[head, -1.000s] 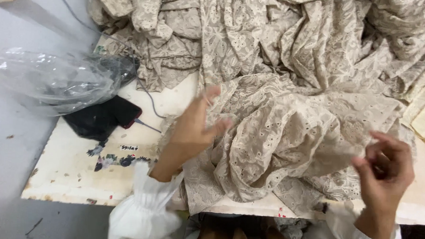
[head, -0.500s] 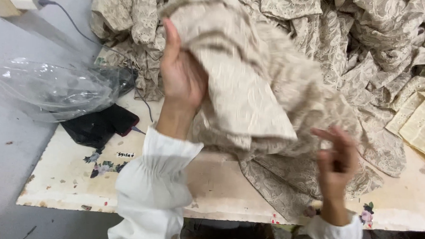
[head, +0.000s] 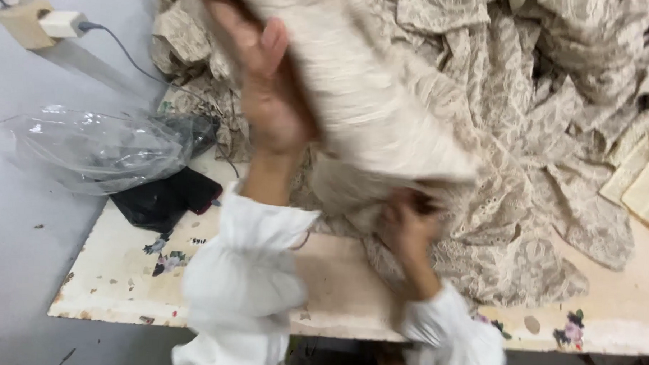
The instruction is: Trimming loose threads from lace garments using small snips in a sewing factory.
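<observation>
A beige lace fabric piece point(head: 370, 98) is lifted off the worn white table point(head: 119, 283). My left hand point(head: 266, 94) is raised high and grips the fabric's upper left part. Lower down, my right hand point(head: 408, 225) is closed on the fabric's bottom edge, just above the table. Both arms wear white sleeves. The picture is blurred by motion.
A large heap of the same beige lace cloth point(head: 556, 140) covers the back and right of the table. At the left lie a clear plastic bag point(head: 99, 149) and a black pouch point(head: 166, 198). A wooden block with a white plug and cable point(head: 46, 23) is on the grey floor, top left.
My left hand has lifted the fabric up from the table. My right hand has moved left and in from the right side and taken hold of the fabric's lower edge.
</observation>
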